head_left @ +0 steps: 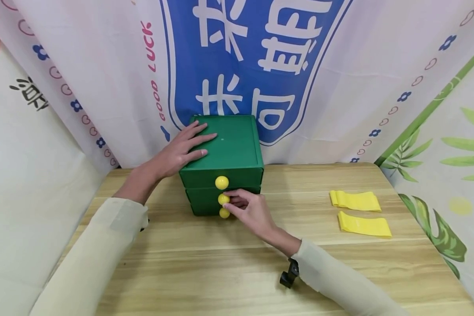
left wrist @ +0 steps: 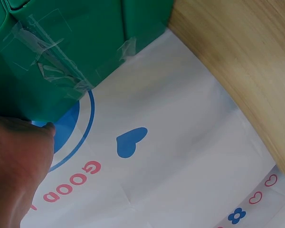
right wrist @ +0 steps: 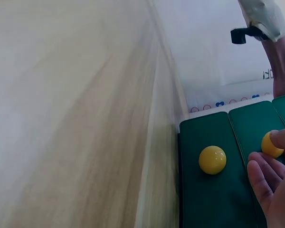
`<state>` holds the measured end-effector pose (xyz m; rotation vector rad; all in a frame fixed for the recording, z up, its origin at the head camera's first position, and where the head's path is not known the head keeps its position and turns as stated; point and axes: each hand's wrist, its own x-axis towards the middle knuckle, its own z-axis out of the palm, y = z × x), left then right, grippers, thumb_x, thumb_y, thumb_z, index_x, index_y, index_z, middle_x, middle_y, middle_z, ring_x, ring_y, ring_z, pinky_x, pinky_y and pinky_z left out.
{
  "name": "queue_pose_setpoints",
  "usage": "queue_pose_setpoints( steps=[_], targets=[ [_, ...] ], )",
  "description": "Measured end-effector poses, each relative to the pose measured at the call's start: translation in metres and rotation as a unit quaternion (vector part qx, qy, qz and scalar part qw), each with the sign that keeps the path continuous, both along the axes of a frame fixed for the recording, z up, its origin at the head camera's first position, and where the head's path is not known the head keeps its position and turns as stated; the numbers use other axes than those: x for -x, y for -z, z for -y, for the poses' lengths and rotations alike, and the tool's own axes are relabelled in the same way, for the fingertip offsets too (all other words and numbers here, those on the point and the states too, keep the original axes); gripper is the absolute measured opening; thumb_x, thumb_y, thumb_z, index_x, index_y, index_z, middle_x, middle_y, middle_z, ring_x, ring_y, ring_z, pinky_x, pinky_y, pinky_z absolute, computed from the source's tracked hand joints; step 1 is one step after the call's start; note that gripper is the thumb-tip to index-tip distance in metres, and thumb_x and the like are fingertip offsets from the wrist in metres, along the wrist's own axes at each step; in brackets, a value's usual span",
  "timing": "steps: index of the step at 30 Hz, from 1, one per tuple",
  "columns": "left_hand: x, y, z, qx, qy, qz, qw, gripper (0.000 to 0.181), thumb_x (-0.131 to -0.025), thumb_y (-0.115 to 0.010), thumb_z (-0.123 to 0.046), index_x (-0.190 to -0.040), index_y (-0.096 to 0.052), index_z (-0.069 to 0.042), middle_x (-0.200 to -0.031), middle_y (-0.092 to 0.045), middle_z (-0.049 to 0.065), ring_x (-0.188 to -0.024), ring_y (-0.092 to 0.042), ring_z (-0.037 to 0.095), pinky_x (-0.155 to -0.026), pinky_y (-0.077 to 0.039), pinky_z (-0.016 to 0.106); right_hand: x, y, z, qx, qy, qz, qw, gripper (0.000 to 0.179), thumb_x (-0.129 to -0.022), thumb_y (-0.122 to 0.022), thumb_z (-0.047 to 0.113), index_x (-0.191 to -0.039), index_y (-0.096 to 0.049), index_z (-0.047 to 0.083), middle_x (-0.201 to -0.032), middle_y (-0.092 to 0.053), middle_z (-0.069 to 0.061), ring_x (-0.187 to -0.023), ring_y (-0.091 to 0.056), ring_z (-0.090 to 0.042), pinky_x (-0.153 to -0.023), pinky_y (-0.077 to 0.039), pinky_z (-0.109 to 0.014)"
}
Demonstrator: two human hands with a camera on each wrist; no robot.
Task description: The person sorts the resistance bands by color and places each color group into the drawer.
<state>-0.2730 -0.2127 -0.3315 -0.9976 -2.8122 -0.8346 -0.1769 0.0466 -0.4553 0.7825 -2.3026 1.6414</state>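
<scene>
A small green chest of drawers [head_left: 237, 147] stands against the back curtain, with round yellow knobs down its front. My left hand [head_left: 183, 147] rests on its top near the left edge, fingers spread. Thumb and fingers of my right hand [head_left: 254, 213] pinch the middle yellow knob [head_left: 223, 199]. Above it is the top knob [head_left: 222, 182], and below it the bottom knob [head_left: 224, 213]. All drawers look closed. In the right wrist view, the thumb lies against the middle knob [right wrist: 271, 145], beside the untouched bottom knob [right wrist: 212, 160]. Clear tape [left wrist: 52, 57] shows on the chest's side in the left wrist view.
Two flat yellow bands [head_left: 355, 201] lie one before the other on the right of the wooden table [head_left: 205, 272]. A printed curtain [head_left: 339, 109] hangs directly behind the chest. Dark wrist devices show at both sleeves.
</scene>
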Motion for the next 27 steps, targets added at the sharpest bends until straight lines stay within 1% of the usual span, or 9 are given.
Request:
queue_pose_setpoints(
  steps=[3,8,13,17,21,25,27],
  targets=[
    [-0.001,-0.001,0.0,-0.003,-0.001,0.0,1.0,0.055,-0.109,-0.051,-0.033,-0.163,-0.045,-0.02,-0.177,-0.019,0.013,-0.165,0.002,0.033,-0.127,-0.002,0.069,0.002,-0.001,0.001,0.0,0.005,-0.003,1.0,0.023,-0.091,-0.084,0.007,-0.113,-0.08,0.007,-0.099,-0.082,-0.008,-0.086,-0.079,-0.015,-0.072,-0.063,-0.026],
    [0.0,-0.002,-0.001,-0.004,0.0,0.001,1.0,0.055,-0.109,-0.051,-0.033,-0.163,-0.046,-0.02,-0.176,-0.019,0.013,-0.165,0.001,0.034,-0.127,-0.002,0.069,0.002,0.001,0.001,-0.009,0.007,-0.025,0.9996,0.024,-0.092,-0.084,0.009,-0.115,-0.08,0.007,-0.1,-0.082,-0.008,-0.085,-0.079,-0.015,-0.071,-0.064,-0.026],
    [0.0,-0.001,0.0,-0.003,0.001,0.002,1.0,0.055,-0.11,-0.051,-0.032,-0.163,-0.045,-0.019,-0.176,-0.019,0.014,-0.165,0.001,0.034,-0.128,-0.002,0.068,0.0,0.003,-0.002,-0.023,-0.008,-0.039,0.9989,0.028,-0.093,-0.082,0.007,-0.121,-0.078,0.008,-0.103,-0.082,-0.008,-0.086,-0.079,-0.015,-0.069,-0.064,-0.029],
    [0.0,-0.001,0.001,-0.005,0.001,0.001,1.0,0.055,-0.11,-0.051,-0.032,-0.162,-0.046,-0.019,-0.176,-0.02,0.015,-0.165,0.001,0.034,-0.128,-0.002,0.068,-0.004,0.005,-0.006,-0.032,-0.026,-0.034,0.9986,0.035,-0.093,-0.08,0.003,-0.127,-0.074,0.006,-0.107,-0.081,-0.009,-0.09,-0.079,-0.017,-0.07,-0.063,-0.026],
    [0.0,-0.001,0.0,-0.003,0.002,-0.001,1.0,0.055,-0.11,-0.051,-0.032,-0.163,-0.046,-0.019,-0.176,-0.02,0.014,-0.165,0.001,0.035,-0.128,-0.002,0.068,-0.007,0.006,-0.012,-0.041,-0.039,-0.024,0.9981,0.037,-0.095,-0.079,0.005,-0.131,-0.071,0.005,-0.107,-0.081,-0.012,-0.091,-0.079,-0.019,-0.071,-0.063,-0.026],
    [0.0,-0.001,0.0,-0.001,0.002,-0.001,1.0,0.055,-0.11,-0.051,-0.032,-0.163,-0.045,-0.019,-0.176,-0.019,0.014,-0.165,0.001,0.035,-0.128,-0.002,0.068,-0.009,0.007,-0.018,-0.06,-0.041,-0.016,0.9972,0.038,-0.095,-0.08,0.006,-0.132,-0.07,0.005,-0.104,-0.08,-0.013,-0.09,-0.079,-0.02,-0.072,-0.064,-0.027],
    [0.0,-0.002,0.0,-0.001,0.003,-0.001,1.0,0.055,-0.11,-0.051,-0.032,-0.163,-0.045,-0.019,-0.176,-0.019,0.014,-0.165,0.001,0.035,-0.128,-0.002,0.068,-0.009,0.008,-0.02,-0.075,-0.043,-0.012,0.9962,0.038,-0.094,-0.08,0.006,-0.13,-0.07,0.003,-0.102,-0.08,-0.013,-0.089,-0.079,-0.021,-0.072,-0.063,-0.027]
  ],
)
